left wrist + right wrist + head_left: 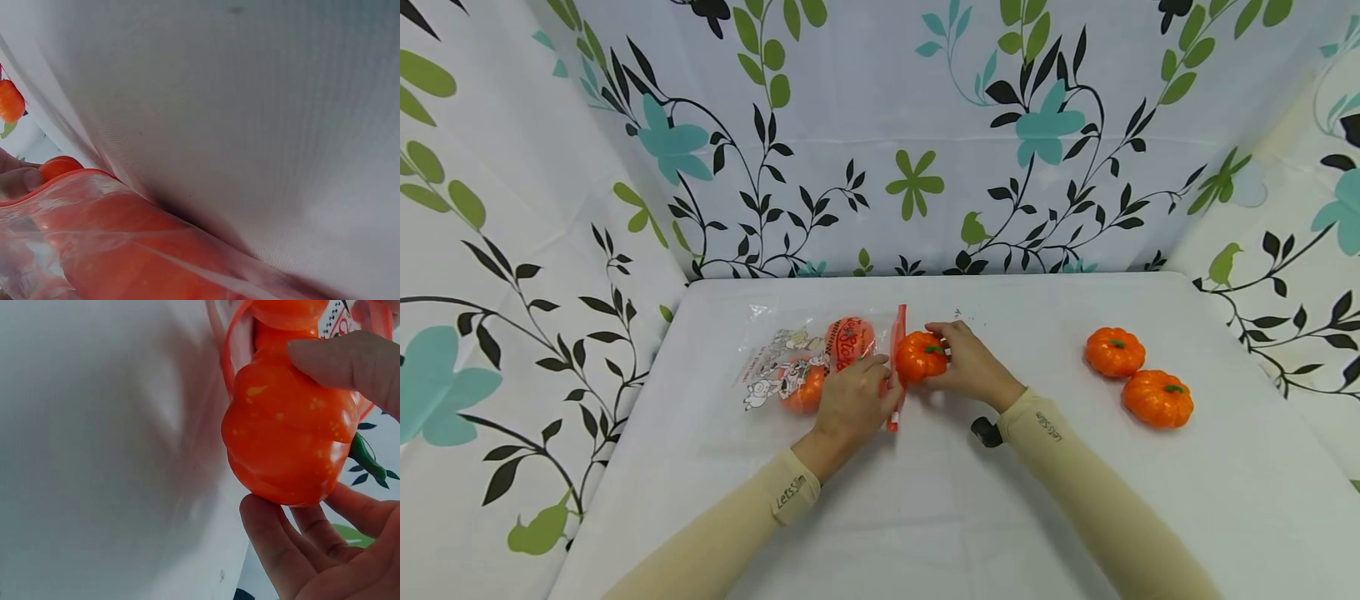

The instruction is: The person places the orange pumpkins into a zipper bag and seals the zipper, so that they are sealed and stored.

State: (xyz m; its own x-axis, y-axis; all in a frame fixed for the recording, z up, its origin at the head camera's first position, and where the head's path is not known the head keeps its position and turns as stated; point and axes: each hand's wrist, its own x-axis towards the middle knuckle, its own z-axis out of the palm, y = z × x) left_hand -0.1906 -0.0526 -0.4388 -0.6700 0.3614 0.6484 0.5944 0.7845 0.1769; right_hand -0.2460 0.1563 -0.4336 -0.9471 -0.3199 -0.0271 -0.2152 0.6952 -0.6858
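A clear zip bag (pixel 767 358) with a red zip edge (pixel 893 419) and printed cartoon figures lies on the left half of the table. Orange toy pumpkins (pixel 805 393) show through its plastic. My left hand (pixel 856 398) grips the bag beside its mouth. At that mouth my right hand (pixel 966 362) holds a small orange toy pumpkin (pixel 919 358) with a green stem, thumb on one side and fingers on the other. In the right wrist view this pumpkin (pixel 287 434) is right at the red rim, with another orange pumpkin beyond it. The left wrist view shows the bulging bag (pixel 131 244) close up.
Two more orange toy pumpkins, one (pixel 1115 352) behind the other (pixel 1157 399), sit at the right on the white table (pixel 925 517). A black wrist camera (pixel 987 432) shows under the right sleeve. Patterned curtains (pixel 865 125) hang behind and at both sides.
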